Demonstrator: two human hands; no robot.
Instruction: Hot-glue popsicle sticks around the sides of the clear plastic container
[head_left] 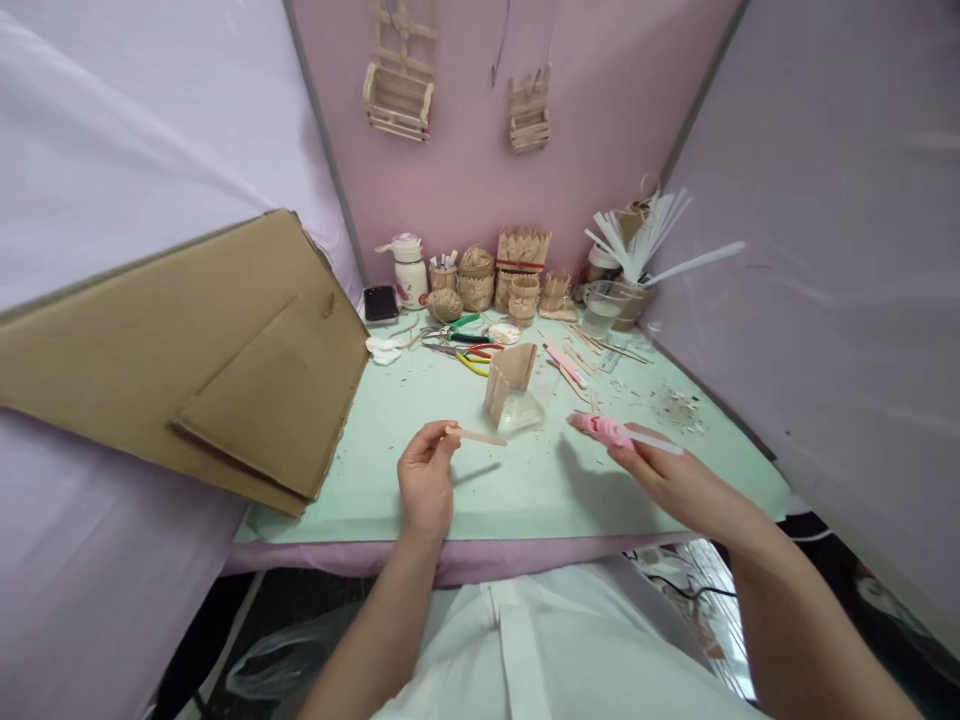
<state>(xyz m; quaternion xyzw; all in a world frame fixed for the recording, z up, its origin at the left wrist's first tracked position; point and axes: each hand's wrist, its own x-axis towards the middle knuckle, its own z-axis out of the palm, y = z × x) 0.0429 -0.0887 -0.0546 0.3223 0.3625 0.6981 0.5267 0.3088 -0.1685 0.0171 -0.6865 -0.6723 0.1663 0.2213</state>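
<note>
L hand (pixel 427 475): fingers clamped on wood stick (pixel 480 437); R hand (pixel 667 478): ditto, pink glue gun (pixel 606 431); btl (pixel 410 278) markings unreadable.

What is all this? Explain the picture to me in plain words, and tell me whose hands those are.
There is no machine here: these are a person's own bare hands. The single picture comes from a camera worn on that person's head, looking forward and down.

The left hand holds a flat wooden stick. The right hand holds what looks like a pink glue gun.

Between and beyond them, on the pale green tabletop, stand upright wooden panels beside a clear plastic-looking piece. Farther back are pliers, a ball of twine and a white bottle. A large cardboard piece stands at the left.
</note>
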